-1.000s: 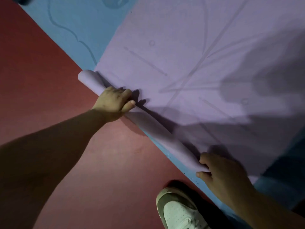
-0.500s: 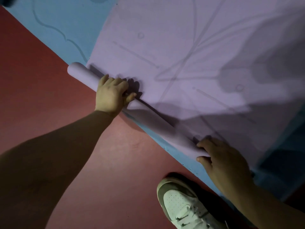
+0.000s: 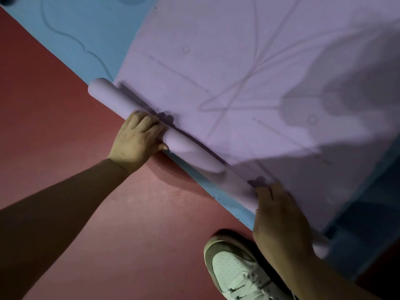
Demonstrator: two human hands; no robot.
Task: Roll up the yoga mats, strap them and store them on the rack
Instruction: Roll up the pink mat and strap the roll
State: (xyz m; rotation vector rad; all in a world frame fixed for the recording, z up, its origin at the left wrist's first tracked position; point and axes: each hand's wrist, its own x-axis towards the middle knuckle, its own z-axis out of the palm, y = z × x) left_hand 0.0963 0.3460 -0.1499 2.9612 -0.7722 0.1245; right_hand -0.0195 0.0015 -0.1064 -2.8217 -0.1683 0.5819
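Progress: early; the purple mat (image 3: 238,61) has only a thin roll (image 3: 194,152) at its near edge, the rest flat.
Place: it lies on a blue mat (image 3: 86,29) beside red floor (image 3: 65,126).
Hands: left hand (image 3: 138,141) and right hand (image 3: 279,221), well apart, both curl over the roll.
Left: rolling, strapping, racking.

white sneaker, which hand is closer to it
Right. The right hand grips the purple roll right next to the white sneaker; the left hand grips the same roll farther up and to the left, well away from it.
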